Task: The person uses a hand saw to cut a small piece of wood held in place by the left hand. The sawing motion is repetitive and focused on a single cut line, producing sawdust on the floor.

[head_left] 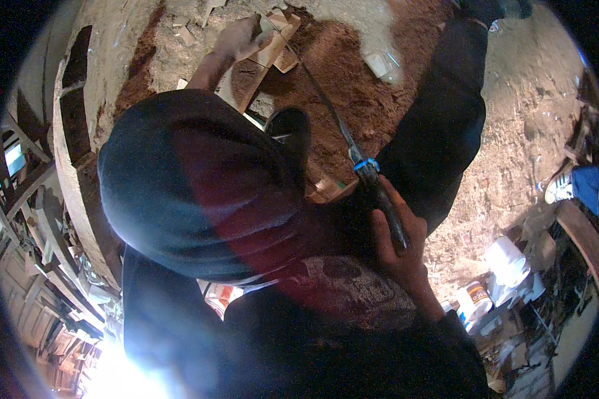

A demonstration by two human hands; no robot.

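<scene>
My right hand (404, 236) is wrapped round the dark handle of a long, thin-bladed hand tool (333, 110) with a blue collar. The blade shows nearly edge-on, so its exact kind is unclear. It runs up and left, its far end lying over a pale wooden piece (273, 45) at the top. There my left hand (238, 38) grips the wood's left side, with its fingertips partly hidden. Below the wood a longer board (249, 86) slants down towards a dark shoe (289, 126).
Reddish-brown sawdust (343, 53) covers much of the ground, with wood scraps (285, 61) in it. Dark-clothed legs (436, 126) frame the work. White buckets (506, 261) and clutter stand lower right, near another person's shoe (559, 187). Timber (50, 233) lines the left; glare fills the lower left.
</scene>
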